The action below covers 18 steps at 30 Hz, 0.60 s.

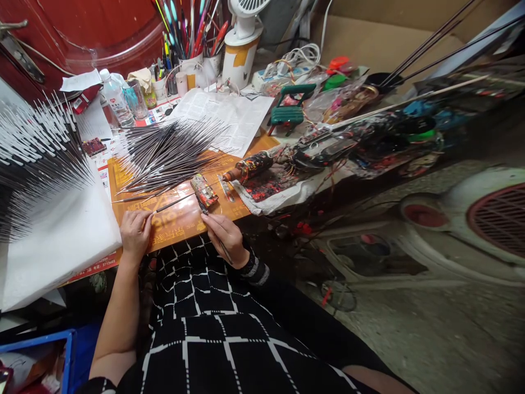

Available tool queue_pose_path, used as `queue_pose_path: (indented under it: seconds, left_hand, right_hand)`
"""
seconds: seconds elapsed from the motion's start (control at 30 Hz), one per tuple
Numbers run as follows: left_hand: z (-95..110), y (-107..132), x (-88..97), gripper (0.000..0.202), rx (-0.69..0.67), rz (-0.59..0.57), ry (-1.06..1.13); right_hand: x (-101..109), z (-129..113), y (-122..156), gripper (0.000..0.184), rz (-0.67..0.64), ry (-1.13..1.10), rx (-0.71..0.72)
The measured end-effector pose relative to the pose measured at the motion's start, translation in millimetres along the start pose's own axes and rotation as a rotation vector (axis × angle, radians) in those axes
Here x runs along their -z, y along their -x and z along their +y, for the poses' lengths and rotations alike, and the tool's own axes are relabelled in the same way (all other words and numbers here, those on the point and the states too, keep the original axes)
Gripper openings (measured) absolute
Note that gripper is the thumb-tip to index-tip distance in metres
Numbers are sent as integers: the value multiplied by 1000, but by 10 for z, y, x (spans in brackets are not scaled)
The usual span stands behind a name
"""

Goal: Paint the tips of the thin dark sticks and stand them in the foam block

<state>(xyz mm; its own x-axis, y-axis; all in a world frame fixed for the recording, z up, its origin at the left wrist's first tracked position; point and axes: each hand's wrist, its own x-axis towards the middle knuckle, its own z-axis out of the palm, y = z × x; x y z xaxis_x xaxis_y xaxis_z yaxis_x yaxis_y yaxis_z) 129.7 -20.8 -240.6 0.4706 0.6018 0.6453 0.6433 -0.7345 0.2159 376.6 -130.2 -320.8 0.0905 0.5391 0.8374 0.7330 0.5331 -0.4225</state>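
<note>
My left hand (136,229) rests at the front edge of an orange board (176,224), fingers pinched on a thin dark stick (174,203). The stick points right and tapers toward a small paint-stained block (204,191). Just below that block, my right hand (226,238) closes around a slim tool (225,250) with a dark tip; its exact kind is unclear. Behind my hands lies a heap of similar dark sticks (168,150), spread over the board.
On the left, a white foam slab (61,235) stands beside many upright white-tipped sticks (36,137). Newspaper (221,117), brush cups (192,68), a small fan (243,49) and a water bottle (117,98) line the back. A cluttered, paint-stained cloth (283,200) lies right.
</note>
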Motion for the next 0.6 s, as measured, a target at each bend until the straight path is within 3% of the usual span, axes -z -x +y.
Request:
queue_pose_path:
  seconds: [0.3, 0.6]
  left_hand:
    - [-3, -2, -1, 9, -20, 7, -8]
    - [-11, -4, -8, 11, -9, 4, 8]
  right_hand:
    - [8, -22, -14, 50, -15, 39, -32]
    - [-10, -20, -17, 57, 31, 27, -20]
